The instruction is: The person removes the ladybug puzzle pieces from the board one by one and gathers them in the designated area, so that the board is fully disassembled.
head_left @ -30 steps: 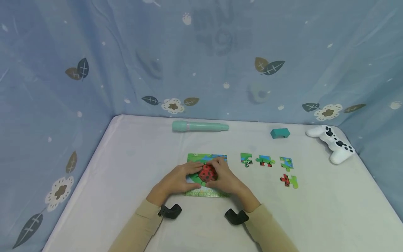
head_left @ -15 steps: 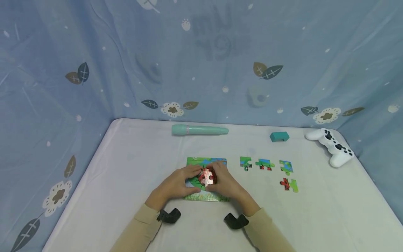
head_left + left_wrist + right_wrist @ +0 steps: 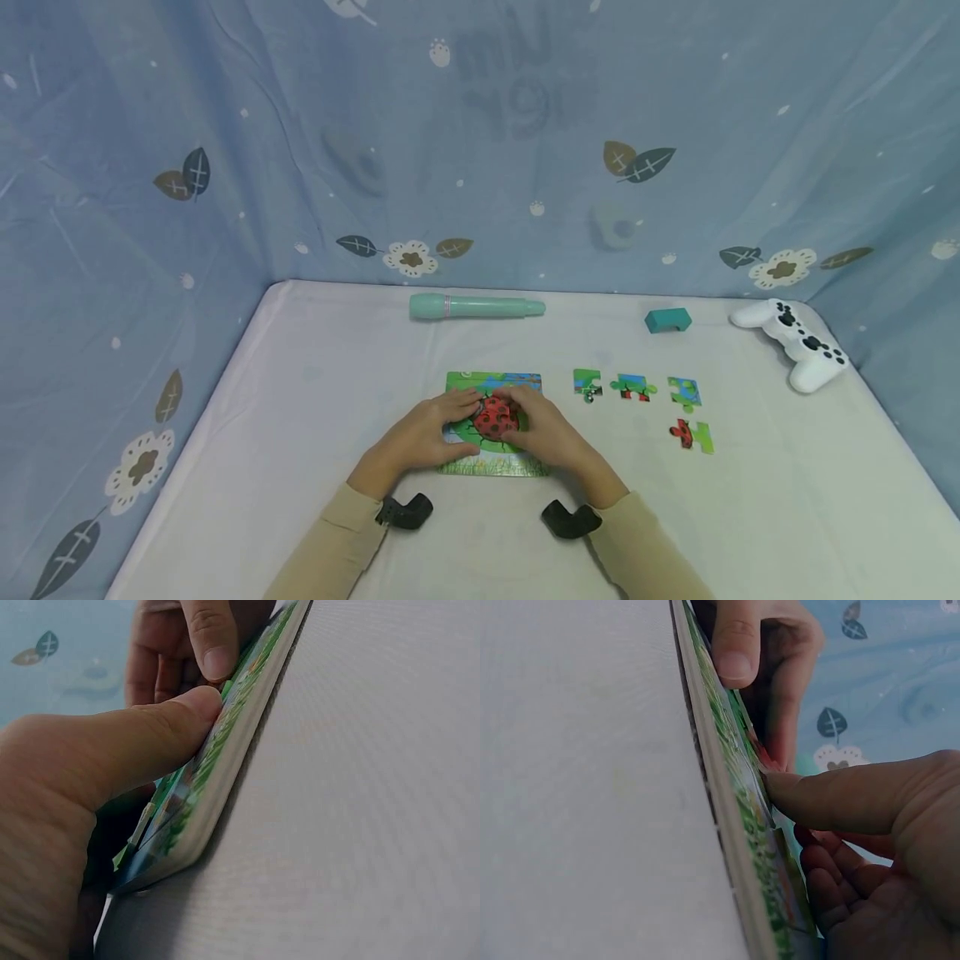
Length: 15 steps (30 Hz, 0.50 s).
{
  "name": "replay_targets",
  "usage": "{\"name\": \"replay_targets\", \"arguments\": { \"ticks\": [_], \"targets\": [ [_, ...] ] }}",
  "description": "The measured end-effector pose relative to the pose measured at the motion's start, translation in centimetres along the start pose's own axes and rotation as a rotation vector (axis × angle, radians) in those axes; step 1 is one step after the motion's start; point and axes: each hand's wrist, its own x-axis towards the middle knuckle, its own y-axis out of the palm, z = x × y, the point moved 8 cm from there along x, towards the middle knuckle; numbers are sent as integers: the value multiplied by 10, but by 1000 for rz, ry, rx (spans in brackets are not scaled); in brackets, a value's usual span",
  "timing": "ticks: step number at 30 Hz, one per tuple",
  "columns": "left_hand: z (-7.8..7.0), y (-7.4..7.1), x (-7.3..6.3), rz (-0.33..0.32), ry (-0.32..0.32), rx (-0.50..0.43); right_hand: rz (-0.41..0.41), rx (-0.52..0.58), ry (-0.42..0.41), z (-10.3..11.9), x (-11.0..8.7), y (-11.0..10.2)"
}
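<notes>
- Resting the left hand (image 3: 429,432), straight-fingered, on the ladybird puzzle (image 3: 492,448), lying flat on the white table (image 3: 330,358).
- Curving the right hand (image 3: 547,429) at the puzzle's right side, not showing whether pinching.
- Likely handling as light, stiff, slick card; inviting pinching by cut edges.

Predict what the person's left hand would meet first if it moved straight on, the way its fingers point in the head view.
Probably the right hand, which faces the left hand across the red ladybird on the puzzle; heights above it are hard to judge.
</notes>
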Motion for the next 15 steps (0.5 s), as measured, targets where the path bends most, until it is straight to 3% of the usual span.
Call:
{"name": "replay_targets", "arguments": {
  "ticks": [6,15],
  "targets": [
    [-1,1,0,5,-2,8,-8,-13,-26,1,-1,-3],
    [0,2,0,22,16,19,-15,49,-6,-6,-4,-17]
  ]
}}
